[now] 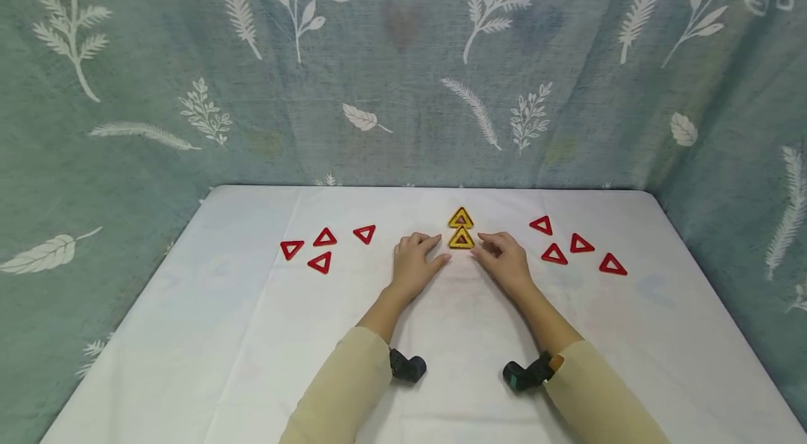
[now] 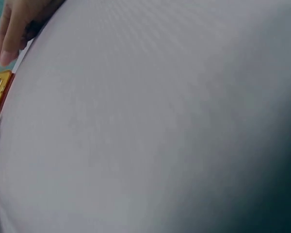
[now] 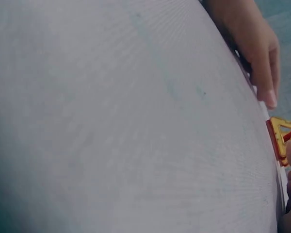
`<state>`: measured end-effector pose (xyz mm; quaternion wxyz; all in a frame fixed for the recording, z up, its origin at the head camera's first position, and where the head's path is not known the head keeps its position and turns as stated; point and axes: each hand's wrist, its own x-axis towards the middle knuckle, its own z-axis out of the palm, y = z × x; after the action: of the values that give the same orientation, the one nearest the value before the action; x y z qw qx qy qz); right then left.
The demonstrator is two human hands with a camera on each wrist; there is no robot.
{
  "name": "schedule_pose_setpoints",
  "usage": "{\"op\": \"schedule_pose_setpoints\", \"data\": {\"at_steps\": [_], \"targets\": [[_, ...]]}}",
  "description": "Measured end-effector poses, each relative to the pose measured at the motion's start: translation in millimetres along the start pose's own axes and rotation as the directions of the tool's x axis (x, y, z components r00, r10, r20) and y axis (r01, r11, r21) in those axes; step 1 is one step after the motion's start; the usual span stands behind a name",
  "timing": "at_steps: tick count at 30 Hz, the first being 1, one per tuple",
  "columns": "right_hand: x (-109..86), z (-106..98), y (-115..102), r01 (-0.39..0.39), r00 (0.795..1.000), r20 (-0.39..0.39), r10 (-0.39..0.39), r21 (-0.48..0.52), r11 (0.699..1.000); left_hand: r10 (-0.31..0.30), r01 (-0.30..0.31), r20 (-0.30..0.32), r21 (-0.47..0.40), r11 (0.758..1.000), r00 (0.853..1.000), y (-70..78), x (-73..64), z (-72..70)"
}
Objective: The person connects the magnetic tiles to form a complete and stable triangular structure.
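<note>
Clearly, left hand [image 1: 413, 265] and right hand [image 1: 506, 263] flank two yellow triangles [image 1: 461, 245].

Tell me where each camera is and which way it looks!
Head: on the head, facing forward and down at the table, red triangles, yellow triangles and curtain; left hand, right hand and sleeves show.
Left wrist: worn there, facing mostly table, a yellow triangle at left edge; right hand and some left hand show.
Right wrist: worn there, facing mostly table, a yellow triangle at right edge; left hand and some right hand show.
Both wrist views share a yellow triangle and both hands.
</note>
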<state>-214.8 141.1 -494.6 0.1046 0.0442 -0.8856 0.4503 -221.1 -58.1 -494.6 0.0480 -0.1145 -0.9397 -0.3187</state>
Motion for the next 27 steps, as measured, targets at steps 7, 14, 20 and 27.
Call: {"op": "schedule_pose_setpoints", "data": {"at_steps": [7, 14, 20, 27], "targets": [[-10.6, -8.5, 3.2, 0.047, 0.999, 0.0, -0.047, 0.017, 0.999, 0.026, -0.026, 0.008, -0.005, 1.0, 1.0, -14.8, -10.9, -5.5], [-26.4, -19.1, 7.7, 0.05, 0.999, -0.026, -0.047, 0.121, 0.991, 0.059, -0.059, 0.007, -0.05, 0.997, 0.998, -24.2, -20.2, -13.9], [-41.5, -30.1, 12.9, -0.013, 1.0, -0.025, 0.019, 0.226, 0.974, 0.095, -0.093, 0.023, -0.076, 0.993, 0.995, -34.2, -30.8, -23.1], [-58.4, -46.0, 21.6, -0.02, 0.999, -0.028, 0.026, 0.212, 0.977, 0.09, -0.089, 0.005, -0.084, 0.992, 0.996, -43.7, -44.7, -32.4]]}}
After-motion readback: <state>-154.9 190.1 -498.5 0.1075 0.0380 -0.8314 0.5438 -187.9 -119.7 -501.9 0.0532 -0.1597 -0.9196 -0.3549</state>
